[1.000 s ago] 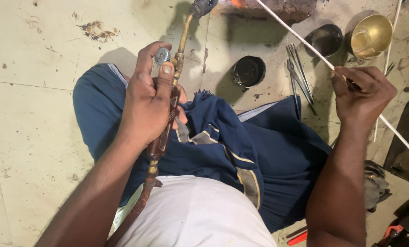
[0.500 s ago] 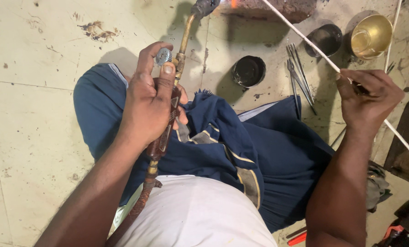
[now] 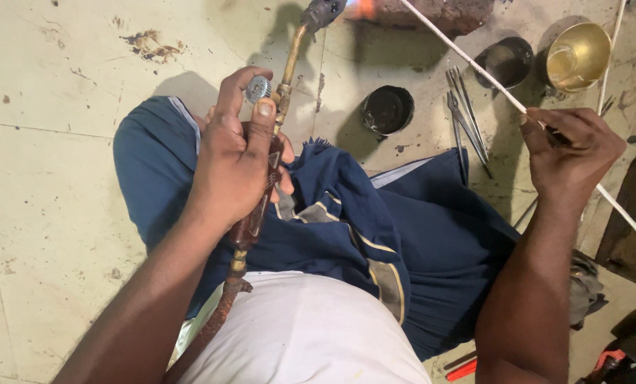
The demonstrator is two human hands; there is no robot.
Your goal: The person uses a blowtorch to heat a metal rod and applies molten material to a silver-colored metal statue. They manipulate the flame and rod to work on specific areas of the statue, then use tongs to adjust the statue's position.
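My left hand (image 3: 236,160) grips a brass gas torch (image 3: 288,67) by its dark handle, thumb on the round silver valve knob (image 3: 258,89). The torch tip points to the top of the view, where a small flame (image 3: 364,8) burns against a dark reddish block (image 3: 446,13). My right hand (image 3: 570,153) pinches a long thin white rod (image 3: 467,60) that runs diagonally up toward the flame. I sit on the floor in blue trousers (image 3: 403,242) and a white shirt.
On the pale tiled floor (image 3: 55,178) stand a small black cup (image 3: 387,109), a dark bowl (image 3: 506,60) and a shiny brass bowl (image 3: 577,55). Several thin metal tongs and rods (image 3: 464,114) lie beside them. Red-handled tools (image 3: 467,368) show at the bottom right.
My right hand has shifted slightly lower and to the right along the rod. The left hand keeps the torch in nearly the same place.
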